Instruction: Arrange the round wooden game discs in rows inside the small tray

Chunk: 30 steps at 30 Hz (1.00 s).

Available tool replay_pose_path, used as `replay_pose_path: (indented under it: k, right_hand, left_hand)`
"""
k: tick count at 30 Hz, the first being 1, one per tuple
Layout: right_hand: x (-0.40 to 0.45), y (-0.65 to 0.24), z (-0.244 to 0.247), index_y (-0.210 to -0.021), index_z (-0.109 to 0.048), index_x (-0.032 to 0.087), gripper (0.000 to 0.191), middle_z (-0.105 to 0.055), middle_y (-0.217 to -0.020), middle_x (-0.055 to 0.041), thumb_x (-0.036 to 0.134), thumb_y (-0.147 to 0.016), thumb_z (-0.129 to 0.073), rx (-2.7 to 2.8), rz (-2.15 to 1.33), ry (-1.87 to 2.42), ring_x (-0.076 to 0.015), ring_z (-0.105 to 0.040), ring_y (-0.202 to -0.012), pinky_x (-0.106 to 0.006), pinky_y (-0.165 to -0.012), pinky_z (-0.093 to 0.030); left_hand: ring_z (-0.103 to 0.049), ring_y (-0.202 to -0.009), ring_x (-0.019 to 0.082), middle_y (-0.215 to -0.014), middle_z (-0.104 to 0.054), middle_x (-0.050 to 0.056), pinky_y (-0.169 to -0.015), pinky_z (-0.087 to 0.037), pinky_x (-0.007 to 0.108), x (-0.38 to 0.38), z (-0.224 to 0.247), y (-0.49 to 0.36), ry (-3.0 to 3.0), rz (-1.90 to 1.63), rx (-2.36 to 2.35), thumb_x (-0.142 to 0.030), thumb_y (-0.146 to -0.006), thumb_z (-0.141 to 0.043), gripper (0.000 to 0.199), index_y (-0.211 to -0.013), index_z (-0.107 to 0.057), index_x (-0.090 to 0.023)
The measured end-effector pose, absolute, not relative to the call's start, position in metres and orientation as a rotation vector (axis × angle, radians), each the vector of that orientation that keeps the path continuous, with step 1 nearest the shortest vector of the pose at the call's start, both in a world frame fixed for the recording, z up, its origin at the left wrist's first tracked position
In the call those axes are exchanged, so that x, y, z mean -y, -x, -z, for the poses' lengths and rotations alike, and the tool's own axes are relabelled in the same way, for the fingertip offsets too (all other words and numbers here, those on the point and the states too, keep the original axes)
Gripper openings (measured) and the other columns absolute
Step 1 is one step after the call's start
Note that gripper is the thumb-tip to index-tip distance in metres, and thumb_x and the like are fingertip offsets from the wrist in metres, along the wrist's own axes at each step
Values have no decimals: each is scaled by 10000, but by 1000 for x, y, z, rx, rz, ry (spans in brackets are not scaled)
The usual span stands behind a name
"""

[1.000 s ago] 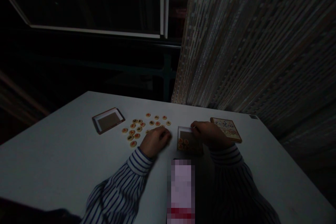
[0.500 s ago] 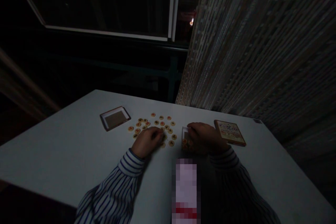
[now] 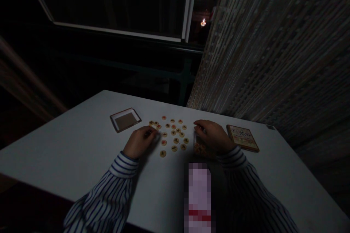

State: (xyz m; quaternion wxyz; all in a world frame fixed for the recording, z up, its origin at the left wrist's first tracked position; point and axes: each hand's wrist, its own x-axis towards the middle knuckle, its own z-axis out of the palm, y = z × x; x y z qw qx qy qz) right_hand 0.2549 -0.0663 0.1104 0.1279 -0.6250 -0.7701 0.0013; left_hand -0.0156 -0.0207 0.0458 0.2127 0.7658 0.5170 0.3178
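Observation:
Round Chinese chess pieces [image 3: 176,140] with red or dark characters lie scattered on the white table [image 3: 161,193]. At their left side is my left hand [image 3: 139,142], its fingers curled and thumb close to the index finger. Whatever it pinches is hidden, and it covers part of the group. My right hand [image 3: 214,136] lies over a small open box [image 3: 197,140], fingers bent round its far end. Several pieces show inside the box, near its closer end; the hand and its shadow hide the rest.
An open shallow box part [image 3: 118,128] rests at the back left. To the right lies a flat printed lid [image 3: 243,138], with a small dark card [image 3: 270,127] beyond it. A string curtain [image 3: 246,62] hangs along the right edge, and a dark window [image 3: 117,3] is behind.
My left hand has moved left from the middle of the pieces to their left side, uncovering some and covering others. My right hand stays at the small box. The view has shifted slightly.

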Motion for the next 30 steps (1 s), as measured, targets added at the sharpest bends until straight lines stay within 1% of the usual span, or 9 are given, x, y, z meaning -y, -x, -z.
replay_pose_path:
  k: [8,12,18,21,26,30]
  right_hand:
    - [59,-241,-106,-1090,-576,187,332,-645,-1035,-53,300,-862,-362,2334,-74,1769,-162,-580,-934,-254,-802,-395]
    - [53,-232,-107,-1063,-588,194,320,-651,-1015,-48,289,-861,-358,2395,-90,1772,-156,-586,-908,-244,-772,-393]
    - [41,-220,-109,-920,-631,199,275,-672,-898,-36,277,-858,-374,2492,-145,1771,-138,-598,-813,-221,-695,-380]
    - [36,-212,-108,-901,-631,200,279,-674,-880,-37,280,-863,-366,2517,-144,1746,-132,-601,-786,-216,-681,-377]
    - [26,-193,-104,-927,-624,206,274,-671,-902,-36,287,-859,-370,2585,-108,1683,-142,-601,-812,-219,-688,-378]
    - [16,-178,-99,-934,-618,213,272,-662,-944,-31,283,-859,-365,2656,-105,1616,-148,-592,-860,-226,-717,-374]
  left_hand:
    - [-610,-731,177,-808,-678,47,-663,-452,262,5,-40,38,-2061,-905,-1538,-416,-796,-418,332,-871,-633,-176]
    - [-611,-745,175,-838,-681,52,-686,-458,256,-2,-28,47,-2027,-999,-1648,-403,-789,-428,312,-862,-631,-177]
    - [-625,-776,181,-860,-688,69,-708,-471,253,-11,-11,62,-1931,-1116,-1725,-386,-793,-429,312,-876,-636,-168]
    - [-631,-782,183,-852,-690,69,-726,-475,261,-14,-6,68,-1893,-1149,-1732,-378,-789,-433,304,-867,-637,-166]
    - [-628,-803,193,-867,-681,77,-749,-476,290,-17,3,72,-1894,-1113,-1738,-374,-781,-451,302,-900,-628,-160]
    - [-611,-876,199,-940,-668,89,-799,-463,308,-18,8,71,-1943,-1074,-1686,-381,-774,-468,320,-947,-616,-157]
